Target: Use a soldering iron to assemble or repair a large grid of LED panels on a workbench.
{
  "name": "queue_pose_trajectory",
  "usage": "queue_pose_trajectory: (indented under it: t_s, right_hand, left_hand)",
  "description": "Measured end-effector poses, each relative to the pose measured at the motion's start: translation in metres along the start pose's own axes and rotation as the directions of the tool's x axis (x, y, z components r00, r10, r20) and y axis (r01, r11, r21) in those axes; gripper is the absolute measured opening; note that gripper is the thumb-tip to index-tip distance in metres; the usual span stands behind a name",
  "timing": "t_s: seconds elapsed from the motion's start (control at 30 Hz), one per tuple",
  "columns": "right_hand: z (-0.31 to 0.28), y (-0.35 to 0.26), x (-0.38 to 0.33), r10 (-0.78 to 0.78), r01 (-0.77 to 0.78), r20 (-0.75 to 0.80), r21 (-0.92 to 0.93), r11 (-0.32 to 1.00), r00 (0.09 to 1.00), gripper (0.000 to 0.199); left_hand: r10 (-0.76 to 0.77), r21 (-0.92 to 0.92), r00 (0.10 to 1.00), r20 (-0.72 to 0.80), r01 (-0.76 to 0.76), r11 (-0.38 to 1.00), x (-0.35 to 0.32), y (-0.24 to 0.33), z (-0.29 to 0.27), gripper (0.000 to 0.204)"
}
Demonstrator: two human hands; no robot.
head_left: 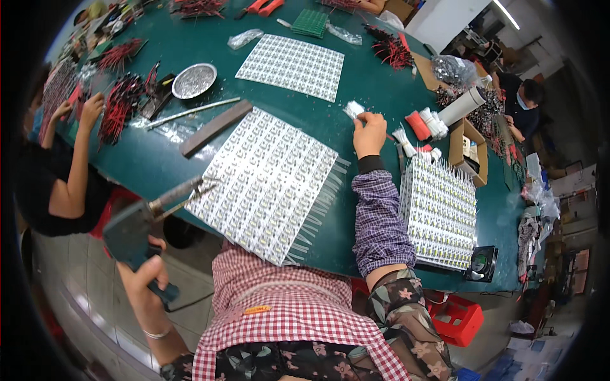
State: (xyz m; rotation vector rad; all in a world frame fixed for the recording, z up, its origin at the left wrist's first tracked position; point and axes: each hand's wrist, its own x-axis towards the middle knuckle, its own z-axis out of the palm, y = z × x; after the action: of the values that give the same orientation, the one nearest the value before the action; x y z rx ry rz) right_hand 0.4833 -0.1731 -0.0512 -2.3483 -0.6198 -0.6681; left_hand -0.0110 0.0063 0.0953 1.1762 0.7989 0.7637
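Note:
My left hand is wrapped round the grip of a dark green soldering gun. Its metal tip hangs over the left edge of a white circuit board panel covered in rows of small parts. Thin pale wires stick out along the panel's right side. Farther forward, my right hand has its fingers drawn together at the edge of a small heap of white pieces. Whatever lies between those fingertips is too small to make out.
A stack of similar panels stands right of my forearm, beside a small fan. Another panel lies at the back. A metal bar, a silver bowl and red-black wire bundles sit left. Co-workers sit around.

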Motion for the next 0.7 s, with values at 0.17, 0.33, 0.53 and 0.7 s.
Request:
queue_pose_trajectory:
  t_s: [0.17,0.33,0.53,0.7]
  right_hand:
    - [0.03,0.013,0.022,-0.006,0.015,0.136,-0.06,0.998,0.991,0.014]
    - [0.03,0.01,0.03,0.011,0.036,0.276,-0.165,0.986,0.961,0.012]
    - [0.031,0.009,0.03,-0.068,0.126,0.281,-0.193,0.973,0.957,0.015]
    - [0.022,0.014,0.039,-0.15,0.173,0.223,-0.088,0.981,0.963,0.017]
  left_hand:
    - [-0.043,-0.031,0.998,-0.041,0.041,0.999,0.012,-0.035,0.003,0.04]
    - [-0.074,0.012,0.996,-0.044,0.074,0.997,0.032,-0.044,0.005,0.046]
    - [-0.143,-0.03,0.99,0.004,0.143,0.989,0.053,-0.048,0.025,0.052]
    - [-0.178,-0.057,0.983,0.039,0.18,0.982,0.06,-0.056,0.021,0.057]
